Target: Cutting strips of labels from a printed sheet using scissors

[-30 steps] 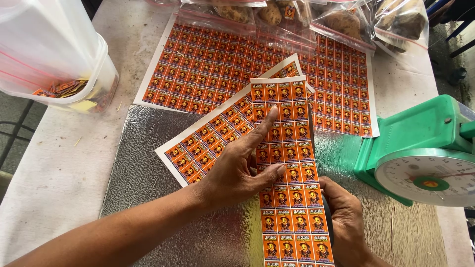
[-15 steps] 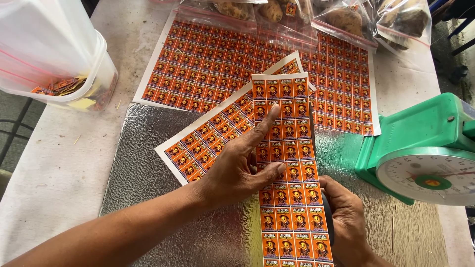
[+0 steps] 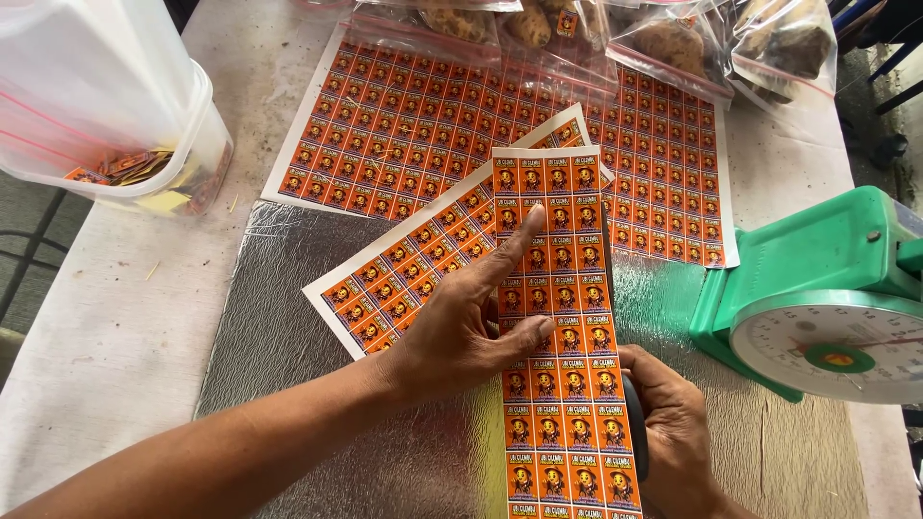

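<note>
On the far left a see-through plastic tub stands on the pale table, with a few small cut labels inside. Next comes a shiny silver mat, and a slanted sheet of orange stickers lies on it. The left hand rests flat on the papers with its fingers spread out and the first finger pointing up along a long sticker strip. It presses down but grips nothing. The strip lies on the middle of the mat, over the slanted sheet. It looks thin, light and bendy, so I think it slides and curls easily. A flat hand on top, near the edge, seems the best hold. The right hand is curled around something dark just under the strip's right edge; I cannot tell what it is. On the far right sits a green scale.
</note>
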